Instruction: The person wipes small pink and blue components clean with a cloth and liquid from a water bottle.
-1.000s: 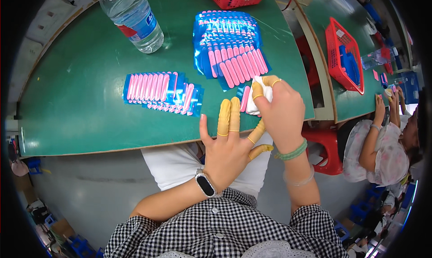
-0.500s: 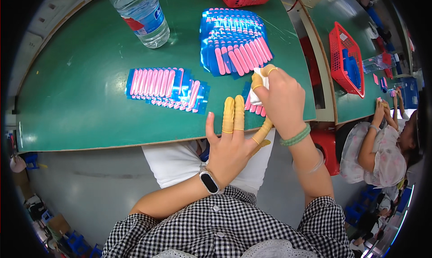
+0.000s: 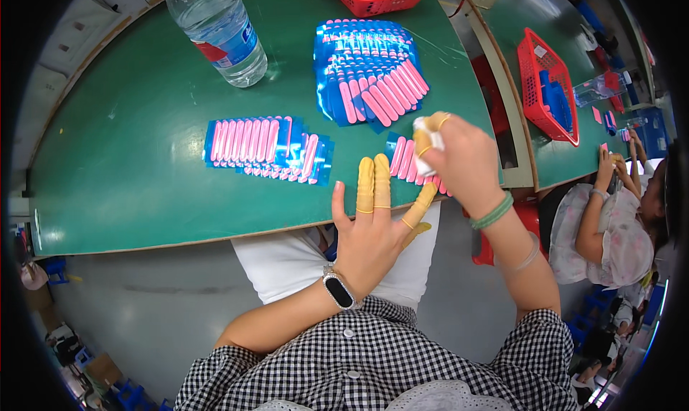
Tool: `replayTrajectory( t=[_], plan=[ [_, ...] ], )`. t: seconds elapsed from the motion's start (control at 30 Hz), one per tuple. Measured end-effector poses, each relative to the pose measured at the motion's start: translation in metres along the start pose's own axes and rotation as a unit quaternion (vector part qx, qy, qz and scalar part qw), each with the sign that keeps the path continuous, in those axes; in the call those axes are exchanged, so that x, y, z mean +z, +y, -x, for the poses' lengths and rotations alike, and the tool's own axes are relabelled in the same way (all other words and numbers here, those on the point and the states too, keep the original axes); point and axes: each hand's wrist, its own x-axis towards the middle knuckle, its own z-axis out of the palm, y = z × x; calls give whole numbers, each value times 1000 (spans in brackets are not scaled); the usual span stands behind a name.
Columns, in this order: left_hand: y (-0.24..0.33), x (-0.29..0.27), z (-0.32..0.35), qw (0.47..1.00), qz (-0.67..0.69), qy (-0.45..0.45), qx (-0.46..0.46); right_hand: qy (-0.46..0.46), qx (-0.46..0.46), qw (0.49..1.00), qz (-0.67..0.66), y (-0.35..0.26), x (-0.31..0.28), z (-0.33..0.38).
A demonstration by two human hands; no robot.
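My right hand [image 3: 466, 156] pinches a folded white cloth [image 3: 423, 166], its fingertips in yellow finger cots. The cloth rests on a blue film sheet with pink rounded strips [image 3: 403, 157] at the table's near edge, partly hidden by that hand. My left hand [image 3: 366, 249] is open, fingers spread, several in yellow cots. Two of its fingers lie flat on the table left of the sheet, and another reaches the sheet's near edge. To the left lies an overlapping row of similar pink-strip sheets [image 3: 246, 142]. A larger fanned pile [image 3: 369, 70] lies beyond my hands.
A clear water bottle [image 3: 240, 56] stands at the back left of the green table [image 3: 129, 174]. A red basket [image 3: 380, 3] holding blue material is at the far edge. On another table at right are a second red basket [image 3: 531, 88] and a seated person [image 3: 599, 221].
My right hand with the cloth has moved slightly nearer and right, uncovering more pink strips. My left hand has stayed nearly in place. The whole view has shifted a little.
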Motion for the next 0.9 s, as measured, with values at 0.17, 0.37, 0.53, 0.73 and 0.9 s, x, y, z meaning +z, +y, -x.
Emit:
replayTrajectory(
  t=[0.17,0.37,0.53,0.73,0.9],
  plan=[
    [1,-5,0,999,-14,-44,-11,-2,55,996,73,6,-4,2],
    [-1,-2,1,999,-21,-40,-5,39,49,998,-9,0,-11,35],
    [-2,-2,0,999,-23,-35,10,44,107,992,48,14,-15,28],
    [-2,-4,3,999,-22,-43,9,40,61,997,-2,3,-14,43],
    [-3,-2,4,998,-33,-53,9,33,56,998,18,-15,-12,57]
  ],
)
